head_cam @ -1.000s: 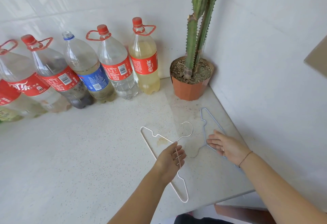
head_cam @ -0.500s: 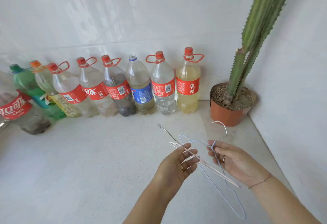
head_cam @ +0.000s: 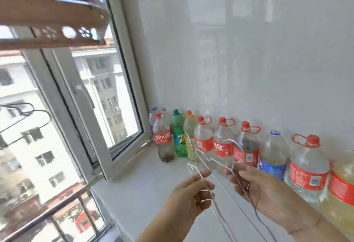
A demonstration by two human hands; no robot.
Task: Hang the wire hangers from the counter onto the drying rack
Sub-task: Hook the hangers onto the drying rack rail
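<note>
My left hand grips a white wire hanger by its neck, above the white counter. Just to its right, my right hand holds a pale blue wire hanger, whose hook rises in front of the bottles. The two hangers cross between my hands. The drying rack, with brown bars and a perforated strip, spans the top left, well above both hands. Dark wire hangers hang at the far left against the window.
A row of several large plastic bottles lines the tiled wall at the back of the counter. An open window sash angles inward to the left of the bottles. A railing and buildings show outside.
Both hands lifted the hangers off the counter. My view has swung left and up, away from the cactus pot, bringing the window and drying rack into sight.
</note>
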